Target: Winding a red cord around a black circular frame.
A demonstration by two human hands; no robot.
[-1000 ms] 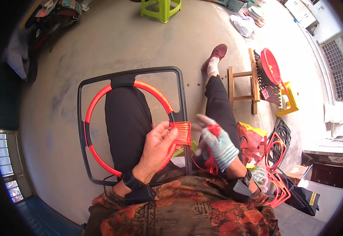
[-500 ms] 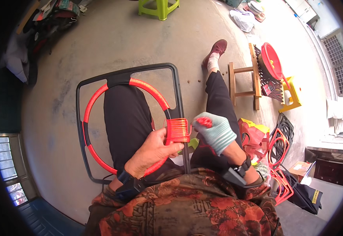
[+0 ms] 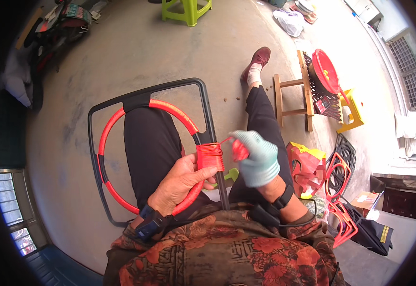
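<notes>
Across my left thigh rests a black square frame with a round ring inside it, much of the ring wrapped in red-orange cord. At the ring's right side, a wide band of cord coils binds the ring to the frame's side bar. My bare left hand grips the ring just below these coils, thumb laid along the lower edge. My right hand, in a pale green knit glove, is closed around a small red bundle of cord. A short strand runs from that bundle to the top of the coils.
A wooden stool frame stands to the right, beside a red basket and a yellow stool. More red and black frames and a red bag lie by my right side. A green stool is far ahead.
My right hand has turned over and shifted slightly, the strand now drawn at the top of the coils. My left hand keeps its grip on the ring.
</notes>
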